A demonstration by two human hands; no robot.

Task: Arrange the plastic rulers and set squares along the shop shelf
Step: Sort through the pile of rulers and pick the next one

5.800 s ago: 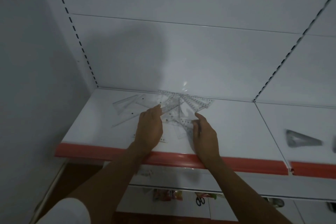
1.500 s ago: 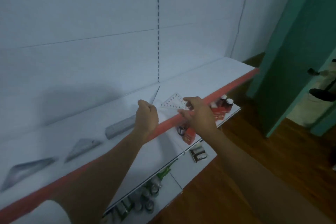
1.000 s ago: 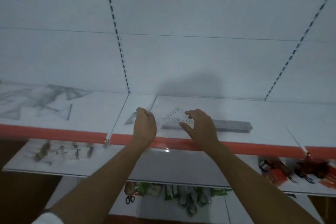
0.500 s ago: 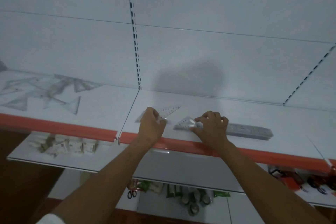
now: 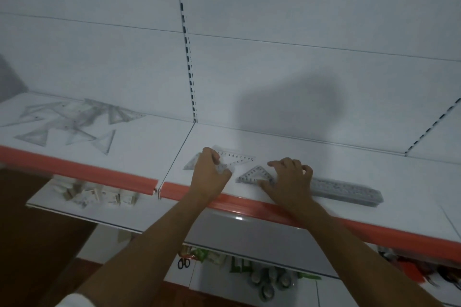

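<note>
Printed along the top edge of the clear set square under the left hand: numerals 1 to 10, readable as 2 3 4 5 6 7 8 9 10; fainter digits on its slanted edge, illegible; scale marks on the small set square and the ruler stack too blurred to read.

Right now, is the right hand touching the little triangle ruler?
Touching. The head view shows the right hand with its thumb and fingertips laid on the right corner of the small set square, which lies flat on the shelf.
</note>
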